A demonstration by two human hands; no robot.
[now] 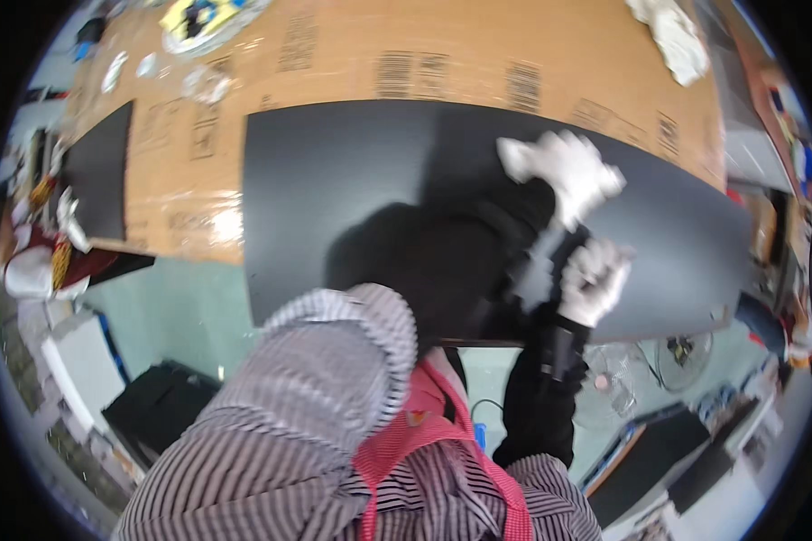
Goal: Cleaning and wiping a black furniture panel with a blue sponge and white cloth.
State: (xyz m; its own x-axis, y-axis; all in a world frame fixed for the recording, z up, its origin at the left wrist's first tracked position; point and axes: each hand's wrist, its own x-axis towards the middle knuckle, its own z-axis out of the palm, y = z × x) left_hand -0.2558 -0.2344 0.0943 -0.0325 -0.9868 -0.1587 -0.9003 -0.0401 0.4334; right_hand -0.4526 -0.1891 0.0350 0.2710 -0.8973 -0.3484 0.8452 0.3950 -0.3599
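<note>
A large dark grey panel [334,171] lies flat before me on a cardboard-covered table. My left hand [568,176], in a white glove, reaches far across to the panel's right half. Its fingers look spread over the surface, though motion blurs them. Nearer to me, my right hand [595,279], also gloved in white, is over the panel close to its front edge. Those fingers are curled in; anything inside them is hidden. Black covers run over both forearms, below striped sleeves.
Taped cardboard [352,59] covers the table. At the far left are a bowl with yellow contents [203,20] and another dark panel [104,171]. White cloth [672,41] lies far right. A co-worker's gloved hand [70,219] shows at the left edge. Black boxes [158,406] stand below.
</note>
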